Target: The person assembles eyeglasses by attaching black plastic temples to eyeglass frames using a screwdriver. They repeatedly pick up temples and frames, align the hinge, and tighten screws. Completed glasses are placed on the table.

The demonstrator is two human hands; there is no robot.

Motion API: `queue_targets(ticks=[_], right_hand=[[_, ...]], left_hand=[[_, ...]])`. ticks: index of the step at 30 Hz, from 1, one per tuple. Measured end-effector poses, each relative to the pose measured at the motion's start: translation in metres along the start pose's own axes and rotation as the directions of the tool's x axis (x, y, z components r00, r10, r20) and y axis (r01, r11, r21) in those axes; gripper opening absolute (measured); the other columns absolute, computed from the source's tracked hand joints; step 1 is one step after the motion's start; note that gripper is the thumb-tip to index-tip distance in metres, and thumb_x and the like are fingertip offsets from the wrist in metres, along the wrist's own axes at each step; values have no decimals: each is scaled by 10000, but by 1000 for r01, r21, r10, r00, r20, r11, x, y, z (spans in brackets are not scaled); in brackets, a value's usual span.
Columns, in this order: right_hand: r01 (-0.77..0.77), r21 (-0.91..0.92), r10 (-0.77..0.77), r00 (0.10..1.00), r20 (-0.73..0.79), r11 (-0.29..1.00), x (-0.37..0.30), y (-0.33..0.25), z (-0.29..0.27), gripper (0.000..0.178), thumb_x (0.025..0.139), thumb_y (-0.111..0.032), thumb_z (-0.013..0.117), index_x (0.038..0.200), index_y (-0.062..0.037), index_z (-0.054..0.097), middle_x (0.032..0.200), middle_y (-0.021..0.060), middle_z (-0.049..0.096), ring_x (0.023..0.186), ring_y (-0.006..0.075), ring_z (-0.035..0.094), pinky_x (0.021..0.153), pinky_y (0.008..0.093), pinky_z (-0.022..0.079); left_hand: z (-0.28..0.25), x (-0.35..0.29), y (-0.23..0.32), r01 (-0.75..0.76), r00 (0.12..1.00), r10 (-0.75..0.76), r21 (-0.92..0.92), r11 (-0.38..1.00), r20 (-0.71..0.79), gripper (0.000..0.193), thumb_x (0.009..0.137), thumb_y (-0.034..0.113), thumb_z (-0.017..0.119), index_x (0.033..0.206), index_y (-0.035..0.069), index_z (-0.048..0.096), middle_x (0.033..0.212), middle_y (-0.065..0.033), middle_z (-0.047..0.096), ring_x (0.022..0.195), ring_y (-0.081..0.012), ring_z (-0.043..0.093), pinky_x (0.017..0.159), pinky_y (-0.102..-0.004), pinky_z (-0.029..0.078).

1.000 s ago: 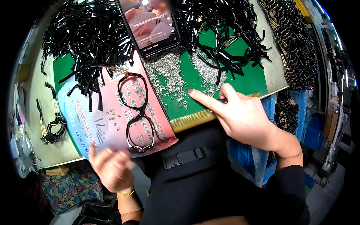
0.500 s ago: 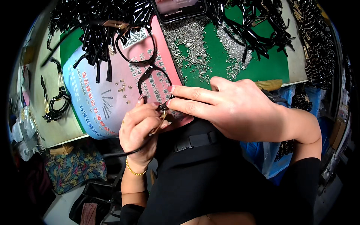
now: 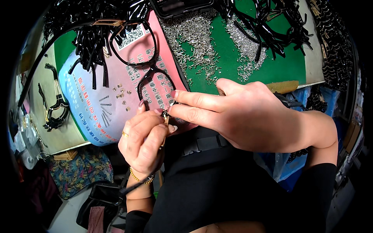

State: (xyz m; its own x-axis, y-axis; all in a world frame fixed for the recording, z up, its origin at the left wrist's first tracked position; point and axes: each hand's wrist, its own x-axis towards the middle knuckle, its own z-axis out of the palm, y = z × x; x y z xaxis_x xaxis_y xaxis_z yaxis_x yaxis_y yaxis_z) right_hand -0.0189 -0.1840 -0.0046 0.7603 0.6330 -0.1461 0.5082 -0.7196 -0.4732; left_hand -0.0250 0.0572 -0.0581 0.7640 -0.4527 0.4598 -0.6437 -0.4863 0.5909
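A black eyeglass frame (image 3: 154,67) is held above the printed sheet, its near corner between my hands. My left hand (image 3: 142,141) is closed around that corner, where a gold-coloured temple piece (image 3: 166,119) shows between the fingers; its dark temple tip runs down past the wrist. The far temple (image 3: 46,48) stretches out to the left. My right hand (image 3: 237,114) reaches in with two fingers straight and close together, their tips at the hinge corner. A tiny bright bit shows at those tips, too small to name. The right thumb is hidden.
On the printed sheet (image 3: 83,93) lie several screws (image 3: 105,112) and small brass-coloured pieces (image 3: 123,93). Heaps of tiny metal parts (image 3: 198,42) cover the green mat (image 3: 278,72). Black temples (image 3: 91,50) pile up behind, beside a phone (image 3: 182,7). Another frame (image 3: 57,116) rests at left.
The held frame has shifted left and slightly toward me, and its far temple has swung into clearer view. The near temple tip has dropped lower beside my left wrist. Both hands remain at the hinge.
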Motion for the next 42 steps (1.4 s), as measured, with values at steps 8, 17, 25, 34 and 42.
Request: queue_targets(ticks=[8, 17, 25, 34, 42], right_hand=[[-3, -57, 6, 998, 68, 998, 2, -1, -3, 635, 754, -29, 699, 1351, -227, 609, 1371, -80, 590, 691, 164, 559, 452, 218, 490], [-5, -23, 6, 998, 62, 1000, 4, 0, -4, 620, 756, -44, 708, 1350, -196, 614, 1360, -76, 600, 691, 148, 559, 481, 221, 505], [-4, 26, 3, 999, 45, 1000, 5, 1, -4, 588, 761, -43, 717, 1324, -190, 630, 1341, -53, 608, 680, 164, 575, 484, 244, 519], [31, -50, -30, 999, 24, 998, 7, 1, -3, 497, 796, -99, 704, 1276, -217, 658, 1302, -64, 620, 645, 139, 555, 450, 225, 479], [67, -446, -173, 964, -202, 893, 12, 4, 17, 369, 824, -242, 690, 1194, -242, 684, 1148, -109, 669, 627, 85, 503, 428, 170, 361]], left_hand=[[-2, 6, -9, 77, 996, -73, -97, 992, 42, 288, 695, -58, 793, 907, 53, 632, 877, -90, 698, 772, -252, 686, 806, -404, 601], [-13, 19, -18, 188, 971, -157, -171, 967, 180, 286, 665, -24, 805, 872, 63, 629, 809, -77, 654, 727, -247, 663, 652, -370, 573], [-6, 8, -16, 26, 992, -17, -79, 997, 122, 366, 662, -50, 838, 928, 87, 628, 855, -61, 622, 775, -237, 669, 719, -373, 599], [-4, -5, -18, 68, 997, -63, -109, 992, 55, 374, 693, -27, 869, 987, 103, 677, 960, -74, 591, 810, -224, 697, 842, -409, 610], [-1, -4, -20, 55, 998, -49, -162, 985, 37, 321, 694, -20, 874, 948, 74, 701, 970, -104, 595, 812, -226, 701, 861, -407, 605]])
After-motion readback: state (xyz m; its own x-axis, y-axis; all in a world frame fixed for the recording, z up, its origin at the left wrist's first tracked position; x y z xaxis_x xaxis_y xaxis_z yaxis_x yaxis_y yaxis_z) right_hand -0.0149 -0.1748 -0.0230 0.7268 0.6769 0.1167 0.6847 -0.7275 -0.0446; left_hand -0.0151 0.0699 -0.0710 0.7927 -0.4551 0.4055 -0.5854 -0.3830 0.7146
